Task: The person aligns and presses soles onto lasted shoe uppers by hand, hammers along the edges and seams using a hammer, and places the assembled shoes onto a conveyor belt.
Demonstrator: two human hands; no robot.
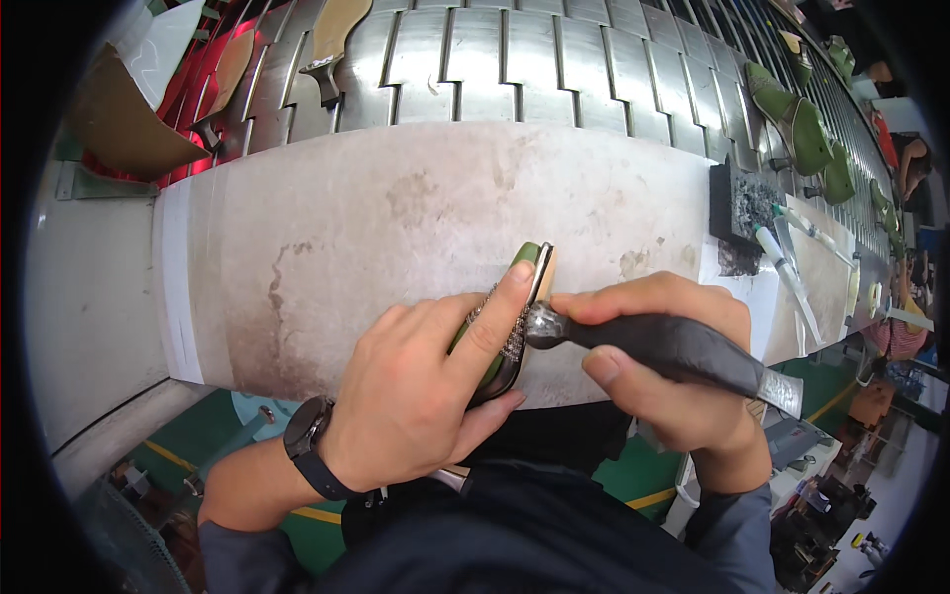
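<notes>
My left hand (411,381), wearing a dark wristwatch (309,426), is closed around a slim green shoe (514,345) with glittering trim. The shoe is held on its side over the near part of the worktable, its narrow end pointing away from me. A tan sole and a shiny metallic edge show on its right side. In my right hand (683,396) is a dark shoemaker's hammer (658,346). Its rounded silver face sits against the sole side of the shoe, and its flared metal end points right. My left palm and fingers hide much of the shoe.
The pale, stained worktable (346,228) lies before a metal slat conveyor (485,59) carrying tan soles with heels (336,40). Green shoes (807,134) rest at far right. A black block (737,203) and pen-like tools (787,277) lie on the table's right side.
</notes>
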